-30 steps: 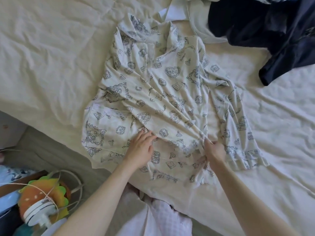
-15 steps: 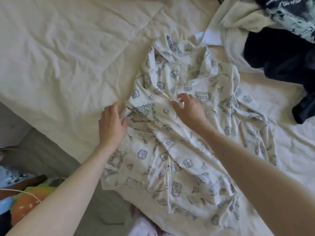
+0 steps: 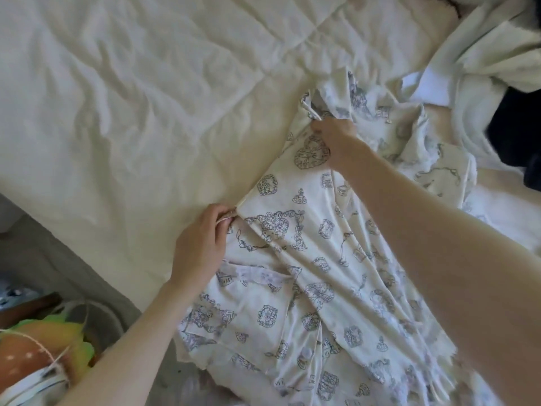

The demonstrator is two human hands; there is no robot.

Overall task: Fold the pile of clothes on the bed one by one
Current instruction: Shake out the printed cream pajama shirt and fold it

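Your left hand [image 3: 199, 244] pinches the printed shirt's [image 3: 307, 259] left edge; your right hand [image 3: 336, 142] grips its collar area, on the bed [image 3: 131, 98].

The printed shirt [image 3: 307, 259] is soft matt cloth (lace trim at the pocket); the bedsheet [image 3: 146, 98] is creased matt cotton-like fabric.

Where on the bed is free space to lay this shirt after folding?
The cream sheet left of the printed shirt, out to the bed edge, is bare. It is crowded at the upper right: a pale garment and dark clothes.
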